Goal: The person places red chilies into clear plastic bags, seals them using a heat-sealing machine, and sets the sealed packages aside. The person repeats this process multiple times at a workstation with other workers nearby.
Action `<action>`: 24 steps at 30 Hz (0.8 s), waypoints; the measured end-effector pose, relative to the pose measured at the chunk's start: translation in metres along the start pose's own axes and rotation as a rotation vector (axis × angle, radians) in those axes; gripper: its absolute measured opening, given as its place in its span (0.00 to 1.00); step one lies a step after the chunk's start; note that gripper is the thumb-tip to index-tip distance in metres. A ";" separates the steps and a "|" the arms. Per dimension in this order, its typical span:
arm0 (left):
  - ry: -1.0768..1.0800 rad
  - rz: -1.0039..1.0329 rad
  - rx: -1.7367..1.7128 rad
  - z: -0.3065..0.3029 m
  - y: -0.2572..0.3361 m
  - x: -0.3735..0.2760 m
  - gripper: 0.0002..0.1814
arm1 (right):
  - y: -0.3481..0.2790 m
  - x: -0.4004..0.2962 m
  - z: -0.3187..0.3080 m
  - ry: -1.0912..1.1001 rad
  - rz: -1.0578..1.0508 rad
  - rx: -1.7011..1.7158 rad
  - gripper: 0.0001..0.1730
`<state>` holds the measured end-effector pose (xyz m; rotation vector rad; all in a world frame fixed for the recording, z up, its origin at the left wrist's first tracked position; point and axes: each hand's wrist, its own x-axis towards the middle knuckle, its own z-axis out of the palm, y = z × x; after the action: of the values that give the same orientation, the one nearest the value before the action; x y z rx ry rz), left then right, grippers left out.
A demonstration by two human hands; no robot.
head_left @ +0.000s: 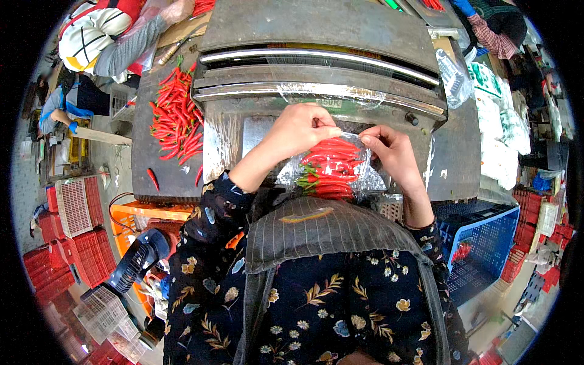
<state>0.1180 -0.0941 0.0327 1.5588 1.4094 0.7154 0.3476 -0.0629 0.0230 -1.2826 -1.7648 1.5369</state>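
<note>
A pack of red chili peppers [332, 166] with green stems lies before me, covered in clear plastic film. My left hand [305, 125] pinches the film at the pack's far left corner. With thumb and fingers, my right hand [387, 143] grips the film at the far right corner. Just beyond my hands is a film wrapping machine [319, 75] with metal rollers and bars. A strip of loose clear film [335, 93] hangs over its front bar. Whether a tray lies under the peppers cannot be seen.
Loose red chilies [178, 114] are heaped on the table at left. An orange crate [150, 211] and a black fan [139, 260] stand at lower left. A blue crate [490, 246] holds a chili pack at right. Bagged white packaging [497, 123] lies far right. Other people work at upper left and upper right.
</note>
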 end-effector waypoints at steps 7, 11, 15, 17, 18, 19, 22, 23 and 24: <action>0.259 -0.015 -0.095 -0.019 -0.024 -0.017 0.08 | -0.006 -0.010 -0.002 -0.140 0.073 0.047 0.13; 0.174 -0.085 -0.204 -0.013 -0.033 -0.035 0.11 | -0.002 0.002 -0.007 0.026 -0.088 -0.193 0.12; 0.033 -0.109 -0.107 -0.016 -0.017 -0.037 0.17 | -0.021 0.008 -0.012 -0.037 -0.247 -0.262 0.10; 0.101 -0.047 -0.256 -0.011 -0.022 -0.024 0.17 | -0.026 0.010 -0.009 -0.091 -0.256 -0.246 0.09; 0.018 -0.110 -0.347 -0.012 -0.011 -0.020 0.19 | -0.030 0.010 -0.008 -0.120 -0.255 -0.233 0.09; -0.015 -0.094 -0.476 -0.007 -0.014 -0.018 0.18 | -0.032 0.010 -0.006 -0.149 -0.255 -0.219 0.09; -0.098 -0.091 -0.773 0.007 -0.019 -0.018 0.16 | -0.028 0.011 -0.003 -0.147 -0.186 -0.119 0.10; -0.063 -0.103 -0.854 0.013 -0.015 -0.021 0.15 | -0.027 0.012 -0.003 -0.138 -0.161 -0.108 0.10; -0.029 -0.117 -0.937 0.021 -0.012 -0.024 0.14 | -0.025 0.011 0.000 -0.092 -0.151 -0.084 0.10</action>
<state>0.1265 -0.1224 0.0160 0.7367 0.9018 1.0669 0.3343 -0.0513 0.0444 -1.1048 -1.9553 1.4719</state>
